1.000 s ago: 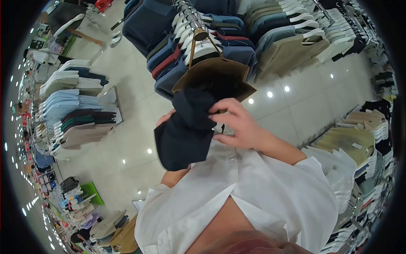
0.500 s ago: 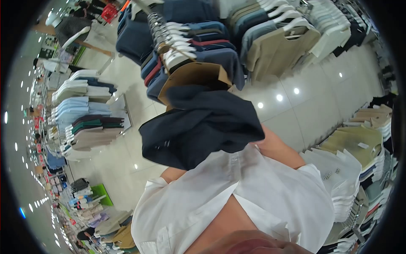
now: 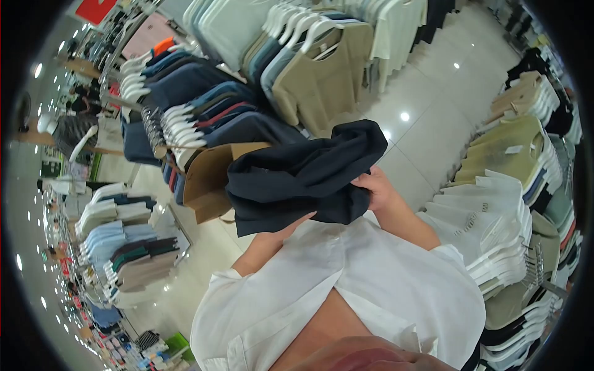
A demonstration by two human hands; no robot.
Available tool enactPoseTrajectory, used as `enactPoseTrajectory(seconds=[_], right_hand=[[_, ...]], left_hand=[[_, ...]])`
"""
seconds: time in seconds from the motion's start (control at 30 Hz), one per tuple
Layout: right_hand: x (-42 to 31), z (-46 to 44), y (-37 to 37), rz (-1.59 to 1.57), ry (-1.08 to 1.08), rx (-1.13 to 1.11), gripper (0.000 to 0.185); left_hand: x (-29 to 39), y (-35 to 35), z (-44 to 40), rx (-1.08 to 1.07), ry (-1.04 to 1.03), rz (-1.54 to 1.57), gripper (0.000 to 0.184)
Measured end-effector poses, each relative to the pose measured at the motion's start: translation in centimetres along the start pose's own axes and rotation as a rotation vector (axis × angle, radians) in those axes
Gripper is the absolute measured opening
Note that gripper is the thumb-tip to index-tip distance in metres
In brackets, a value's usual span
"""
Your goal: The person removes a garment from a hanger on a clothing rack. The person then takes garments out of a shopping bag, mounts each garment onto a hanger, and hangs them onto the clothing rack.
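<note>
A dark navy, bunched-up garment [image 3: 297,179] is held in front of my chest; its exact kind is not clear from the folds. My right hand [image 3: 372,187] grips its right end, the thumb and fingers closed on the cloth. Under the lower left edge, my left hand [image 3: 291,227] holds the same garment, with most of its fingers hidden by the fabric. Just beyond the cloth, on the left, an open brown paper bag [image 3: 207,179] hangs at the end of a clothes rack, partly covered by the garment.
Dark tops on white hangers [image 3: 216,123] fill the rack ahead, beside a khaki sweater [image 3: 325,80]. White shirts [image 3: 476,216] and an olive top [image 3: 504,154] hang close on my right. Another rack of light shirts [image 3: 111,241] stands to the left on the tiled floor.
My view has turned, so the rack and bag now appear further left. The garment has been shifted and refolded in my hands, and both hands show more than before.
</note>
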State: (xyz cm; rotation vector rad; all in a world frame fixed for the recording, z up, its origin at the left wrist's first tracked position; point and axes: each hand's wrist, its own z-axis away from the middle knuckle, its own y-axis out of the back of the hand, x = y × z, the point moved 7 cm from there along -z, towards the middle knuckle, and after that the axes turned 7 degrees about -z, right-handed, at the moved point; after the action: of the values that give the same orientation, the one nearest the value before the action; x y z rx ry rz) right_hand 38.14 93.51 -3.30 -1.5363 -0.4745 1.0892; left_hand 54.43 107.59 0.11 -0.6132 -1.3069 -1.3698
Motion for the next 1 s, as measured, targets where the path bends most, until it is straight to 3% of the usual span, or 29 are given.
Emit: enactPoseTrajectory(seconds=[0.13, 0.33, 0.53, 0.63, 0.73, 0.83, 1.0], right_hand=[[-3.8, 2.4, 2.6, 0.04, 0.134, 0.033, 0.055], [-8.8, 7.1, 5.0, -0.027, 0.371, 0.24, 0.057], [-11.9, 11.4, 7.6, -0.012, 0.643, 0.201, 0.058], [-13.4, 13.4, 7.4, 0.001, 0.731, 0.227, 0.057], [-14.7, 14.9, 7.8, -0.003, 0.811, 0.262, 0.056], [-15.9, 16.1, 9.1, -0.031, 0.881, 0.33, 0.056], [-19.3, 16.6, 10.6, -0.061, 0.952, 0.335, 0.057]], left_hand=[[1.0, -3.6, -1.8, -0.25, -0.258, 0.135, 0.068], [3.2, -7.8, -4.0, -0.484, -0.388, 0.431, 0.082], [10.8, -12.6, -8.2, -0.687, -0.547, 1.001, 0.102], [11.0, -15.2, -10.6, -0.811, -0.313, 1.12, 0.108], [12.8, -18.2, -12.0, -0.983, -0.158, 1.133, 0.097], [11.7, -20.8, -14.5, -1.034, -0.081, 0.991, 0.089], [12.8, -25.4, -19.1, -1.285, 0.006, 1.18, 0.073]])
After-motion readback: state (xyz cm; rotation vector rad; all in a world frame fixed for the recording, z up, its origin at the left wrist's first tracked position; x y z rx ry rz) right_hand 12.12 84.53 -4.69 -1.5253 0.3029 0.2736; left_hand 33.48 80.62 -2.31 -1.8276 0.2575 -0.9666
